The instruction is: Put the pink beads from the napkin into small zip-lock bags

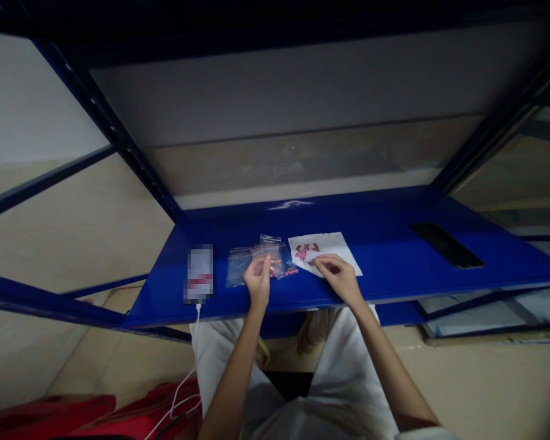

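Note:
My left hand (258, 282) is closed, thumb against fingers, on a clear zip bag (280, 256) that has small pinkish pieces inside. A white sheet (341, 247) lies on the blue shelf to the right of the bag. Small pink pieces (303, 252) and a few brown ones (316, 247) form a pattern on its left part. Over the sheet's lower edge my right hand (337, 276) has its fingertips pinched together; whatever is between them is too small to make out. Between bag and sheet sit a few loose pink pieces (292, 271).
Another clear bag (237, 266) lies flat beside my left hand. A phone (199, 273) with a white cable (197, 330) is at the left of the shelf (385, 226). A black phone-like slab (447, 244) lies at the right. Blue posts (119, 137) frame the shelf.

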Demonstrator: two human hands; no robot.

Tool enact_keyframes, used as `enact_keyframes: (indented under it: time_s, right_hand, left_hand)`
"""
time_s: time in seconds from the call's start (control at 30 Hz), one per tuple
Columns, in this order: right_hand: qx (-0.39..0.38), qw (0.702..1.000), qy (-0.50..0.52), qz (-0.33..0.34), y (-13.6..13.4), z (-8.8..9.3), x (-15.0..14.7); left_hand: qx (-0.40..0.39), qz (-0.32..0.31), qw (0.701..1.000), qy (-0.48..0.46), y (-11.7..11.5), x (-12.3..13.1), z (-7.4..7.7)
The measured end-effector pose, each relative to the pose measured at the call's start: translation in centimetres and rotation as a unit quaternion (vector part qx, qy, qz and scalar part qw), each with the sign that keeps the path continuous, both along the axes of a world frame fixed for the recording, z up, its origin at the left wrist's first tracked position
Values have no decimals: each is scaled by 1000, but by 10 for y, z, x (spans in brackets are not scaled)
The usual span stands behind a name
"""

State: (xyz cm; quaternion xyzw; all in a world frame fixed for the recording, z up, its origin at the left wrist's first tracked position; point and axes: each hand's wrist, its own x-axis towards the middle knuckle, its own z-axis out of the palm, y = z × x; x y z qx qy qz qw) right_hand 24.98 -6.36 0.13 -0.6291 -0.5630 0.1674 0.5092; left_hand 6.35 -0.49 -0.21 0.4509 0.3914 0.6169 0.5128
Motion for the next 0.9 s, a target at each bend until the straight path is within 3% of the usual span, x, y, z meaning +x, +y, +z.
enact_keyframes:
  time_s: [0.27, 0.37, 0.47, 0.57, 0.73, 0.9]
  right_hand:
    - [7, 973, -212, -90, 33, -8, 3]
    - [-9, 963, -242, -118, 38, -11, 1]
    - [-10, 959, -250, -130, 38, -11, -1]
    - [-2, 959, -247, -139, 37, -11, 0]
    - [37, 975, -182, -121, 37, -10, -1]
    - [64, 997, -27, -27, 25, 17, -17]
  left_hand:
    - [6, 33, 999, 8, 1, 0, -2]
    - [71, 62, 992, 79, -1, -1, -4]
    - [168, 126, 963, 169, -3, -2, -2]
    - [234, 135, 936, 224, -5, -3, 1]
    - [276, 144, 914, 260, -9, -2, 4]
    - [314, 138, 891, 298, -11, -1, 1]
